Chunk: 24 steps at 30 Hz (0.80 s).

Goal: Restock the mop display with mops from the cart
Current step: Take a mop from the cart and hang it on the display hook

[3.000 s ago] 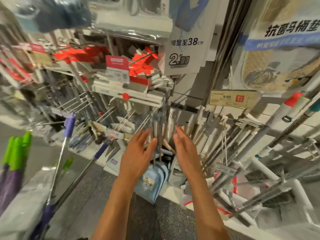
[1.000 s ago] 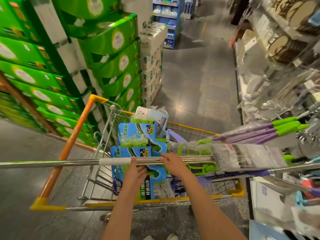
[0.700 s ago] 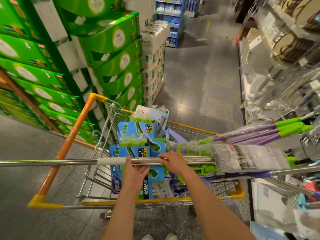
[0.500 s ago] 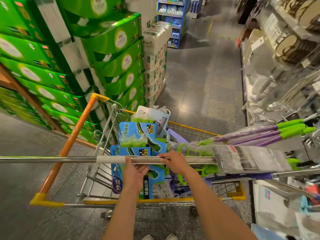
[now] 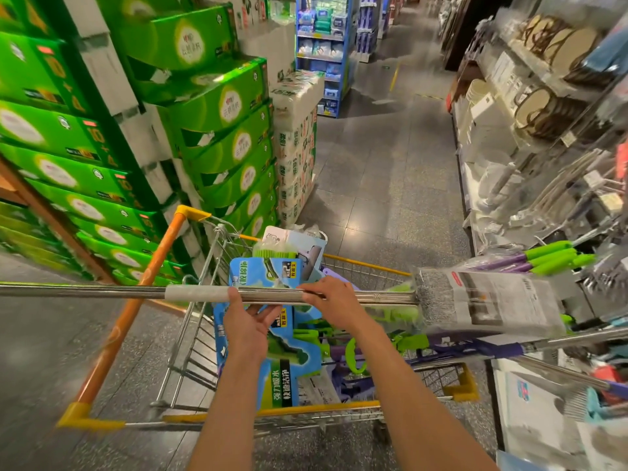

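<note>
Left hand (image 5: 246, 326): palm up under the mop pole (image 5: 272, 295), thumb hooked over it beside the white sleeve (image 5: 197, 294); gripping.
Right hand (image 5: 334, 302): laid over the same pole from above, fingers curled round it; gripping.
Mop: held level across the cart (image 5: 190, 334), long bare pole reaching far out to the left, wrapped grey mop head (image 5: 475, 300) to the right, close to the mop display (image 5: 557, 205).
Cart contents: blue carded packs (image 5: 272, 351), green and purple mop parts (image 5: 390, 345), more mops (image 5: 543, 260) jutting out right.
Risk, as judged: swinging this length round could knock the stacked green cartons (image 5: 210, 130) at left, or snag the head on hanging stock.
</note>
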### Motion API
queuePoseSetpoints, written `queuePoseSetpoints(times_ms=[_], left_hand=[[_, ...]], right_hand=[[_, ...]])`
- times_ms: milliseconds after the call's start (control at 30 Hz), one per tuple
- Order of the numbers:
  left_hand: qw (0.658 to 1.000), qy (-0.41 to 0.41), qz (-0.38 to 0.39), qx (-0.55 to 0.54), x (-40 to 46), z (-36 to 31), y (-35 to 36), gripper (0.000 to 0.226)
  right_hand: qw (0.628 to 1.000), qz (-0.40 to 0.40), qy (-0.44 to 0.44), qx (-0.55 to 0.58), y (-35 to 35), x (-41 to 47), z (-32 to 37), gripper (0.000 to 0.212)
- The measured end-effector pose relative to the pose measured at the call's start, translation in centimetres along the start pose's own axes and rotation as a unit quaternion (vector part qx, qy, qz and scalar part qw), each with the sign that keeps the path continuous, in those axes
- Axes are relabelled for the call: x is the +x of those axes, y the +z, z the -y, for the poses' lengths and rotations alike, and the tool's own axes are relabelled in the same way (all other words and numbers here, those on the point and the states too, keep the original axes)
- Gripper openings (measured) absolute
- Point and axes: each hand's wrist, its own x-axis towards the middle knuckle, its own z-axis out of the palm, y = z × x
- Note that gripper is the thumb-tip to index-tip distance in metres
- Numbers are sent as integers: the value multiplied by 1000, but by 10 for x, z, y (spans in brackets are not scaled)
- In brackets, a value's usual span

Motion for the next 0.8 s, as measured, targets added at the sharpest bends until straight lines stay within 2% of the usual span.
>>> queuePoseSetpoints(times_ms=[267,467,800], left_hand=[[999,21,20,-28,-4,-28,4,34],[995,31,81,-48,-12,-54,16,35],[985,13,172,-10,-42,-74,38,35]], right_hand=[[997,-35,-24,-70,-22,6,38,33],[989,-80,-43,-118,-52,5,67,34],[972,-206,11,-114,-77,-49,95,30]])
